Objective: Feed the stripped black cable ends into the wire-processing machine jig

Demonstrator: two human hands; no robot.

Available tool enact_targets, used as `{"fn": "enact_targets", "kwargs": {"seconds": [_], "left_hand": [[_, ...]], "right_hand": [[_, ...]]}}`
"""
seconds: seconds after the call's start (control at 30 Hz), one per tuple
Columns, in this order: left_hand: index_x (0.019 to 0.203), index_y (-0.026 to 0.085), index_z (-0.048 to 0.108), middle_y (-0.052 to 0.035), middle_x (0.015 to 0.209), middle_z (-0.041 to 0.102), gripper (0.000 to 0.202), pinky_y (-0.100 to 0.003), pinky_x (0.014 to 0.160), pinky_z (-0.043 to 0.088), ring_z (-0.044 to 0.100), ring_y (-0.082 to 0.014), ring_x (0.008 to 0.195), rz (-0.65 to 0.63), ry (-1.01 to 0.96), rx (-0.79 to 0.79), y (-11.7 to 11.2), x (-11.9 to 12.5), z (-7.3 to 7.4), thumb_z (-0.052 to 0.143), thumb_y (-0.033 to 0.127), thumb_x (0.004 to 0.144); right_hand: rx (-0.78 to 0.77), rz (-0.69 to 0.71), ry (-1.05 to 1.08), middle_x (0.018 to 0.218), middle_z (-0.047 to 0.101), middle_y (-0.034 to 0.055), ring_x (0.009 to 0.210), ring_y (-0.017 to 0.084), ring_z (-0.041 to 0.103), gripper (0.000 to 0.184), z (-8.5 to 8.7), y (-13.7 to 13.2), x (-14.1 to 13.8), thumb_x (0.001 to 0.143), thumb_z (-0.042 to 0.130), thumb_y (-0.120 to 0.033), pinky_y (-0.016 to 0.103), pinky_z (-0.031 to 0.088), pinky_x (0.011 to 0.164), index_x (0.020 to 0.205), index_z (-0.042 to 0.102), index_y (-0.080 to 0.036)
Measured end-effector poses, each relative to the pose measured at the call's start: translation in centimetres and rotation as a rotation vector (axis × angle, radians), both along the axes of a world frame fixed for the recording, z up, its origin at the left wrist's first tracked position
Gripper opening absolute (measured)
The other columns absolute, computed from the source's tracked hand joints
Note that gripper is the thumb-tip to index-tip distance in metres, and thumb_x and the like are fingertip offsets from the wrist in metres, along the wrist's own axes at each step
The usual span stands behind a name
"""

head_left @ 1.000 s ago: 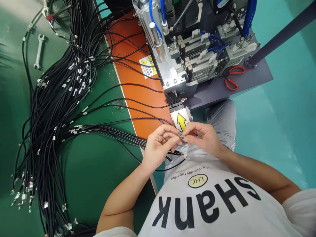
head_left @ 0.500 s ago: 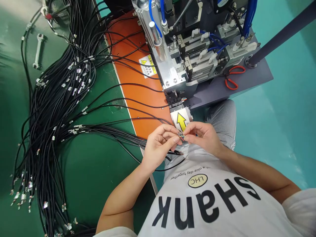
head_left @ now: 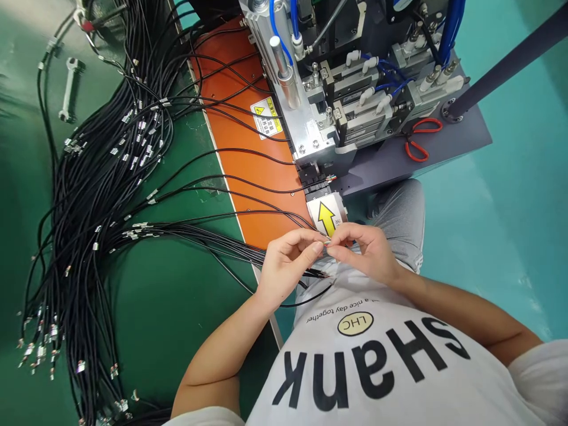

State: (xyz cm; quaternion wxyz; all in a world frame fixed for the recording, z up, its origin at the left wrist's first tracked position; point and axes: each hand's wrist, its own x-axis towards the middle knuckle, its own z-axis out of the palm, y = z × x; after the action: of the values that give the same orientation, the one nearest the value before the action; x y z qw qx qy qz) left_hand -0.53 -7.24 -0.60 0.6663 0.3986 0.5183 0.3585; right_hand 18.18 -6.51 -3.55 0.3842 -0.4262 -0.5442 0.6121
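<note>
My left hand [head_left: 290, 254] pinches the end of a black cable between thumb and index finger. From its tip come thin coloured wires [head_left: 327, 242], mostly hidden by my fingertips. Closing on those wires from the other side, my right hand [head_left: 366, 251] pinches with thumb and forefinger; the two hands almost touch. Just beyond them lies a white plate with a yellow arrow [head_left: 327, 219] at the machine's near end. A bundle of black cables [head_left: 222, 241] runs under my left wrist, its stripped ends near my lap.
A machine [head_left: 328, 89] with metal cylinders and blue hoses stands ahead, beside an orange plate [head_left: 248, 171] crossed by cables. Red-handled scissors [head_left: 417, 149] rest on its grey base. Left, a green table [head_left: 164, 331] bears a large heap of black cables [head_left: 97, 207] and a wrench [head_left: 70, 90].
My fingertips have drawn closer together over the wires, so less of the coloured strands shows. My right hand has shifted slightly left and down. The surrounding cables look the same.
</note>
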Motion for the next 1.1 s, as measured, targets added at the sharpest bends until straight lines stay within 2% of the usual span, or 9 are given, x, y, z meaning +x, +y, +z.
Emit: {"fn": "enact_targets", "kwargs": {"seconds": [0.2,0.43,0.67,0.93,1.1], "left_hand": [[0.088,0.017,0.073,-0.0024,0.077,0.061,0.013,-0.022,0.053,0.039,0.048,-0.0078,0.059,0.003,-0.043,0.005,0.2,0.0,-0.2,0.074,0.028,0.083],[0.081,0.016,0.070,-0.0026,0.079,0.063,0.016,-0.020,0.052,0.038,0.048,-0.0072,0.060,0.014,-0.138,-0.086,0.6,-0.1,-0.6,0.081,0.026,0.075],[0.082,0.016,0.070,-0.0009,0.077,0.061,0.014,-0.020,0.054,0.039,0.048,-0.0070,0.060,0.040,-0.137,-0.126,0.6,-0.1,-0.8,0.080,0.024,0.076],[0.083,0.018,0.070,-0.0010,0.083,0.062,0.006,-0.022,0.054,0.038,0.047,-0.0061,0.057,0.143,-0.112,-0.018,-0.1,0.7,-1.0,0.074,0.022,0.081],[0.086,0.018,0.069,-0.0012,0.083,0.063,0.003,-0.021,0.055,0.038,0.048,-0.0065,0.061,0.153,-0.084,0.014,-0.4,0.8,-1.3,0.070,0.020,0.085]], "right_hand": [[0.021,0.008,-0.072,0.074,0.064,-0.0007,0.069,0.014,0.055,0.009,0.7,0.3,0.0,0.087,0.068,-0.024,0.031,0.041,0.066,0.079,0.065,-0.021],[0.176,0.056,-0.115,0.077,0.063,0.0005,0.070,0.015,0.056,0.008,1.1,0.5,0.0,0.087,0.064,-0.017,0.031,0.045,0.066,0.080,0.064,-0.022],[0.153,-0.006,-0.050,0.076,0.060,-0.0002,0.070,0.014,0.053,0.011,0.5,0.0,-0.8,0.088,0.062,-0.015,0.030,0.043,0.066,0.078,0.063,-0.021],[0.172,-0.032,-0.049,0.075,0.059,-0.0003,0.069,0.014,0.054,0.013,0.6,-0.1,-1.3,0.087,0.062,-0.012,0.030,0.044,0.066,0.078,0.063,-0.021],[0.189,-0.045,-0.056,0.075,0.059,-0.0003,0.069,0.014,0.054,0.014,0.5,-0.3,-1.4,0.086,0.061,-0.010,0.030,0.043,0.065,0.078,0.063,-0.021]]}}
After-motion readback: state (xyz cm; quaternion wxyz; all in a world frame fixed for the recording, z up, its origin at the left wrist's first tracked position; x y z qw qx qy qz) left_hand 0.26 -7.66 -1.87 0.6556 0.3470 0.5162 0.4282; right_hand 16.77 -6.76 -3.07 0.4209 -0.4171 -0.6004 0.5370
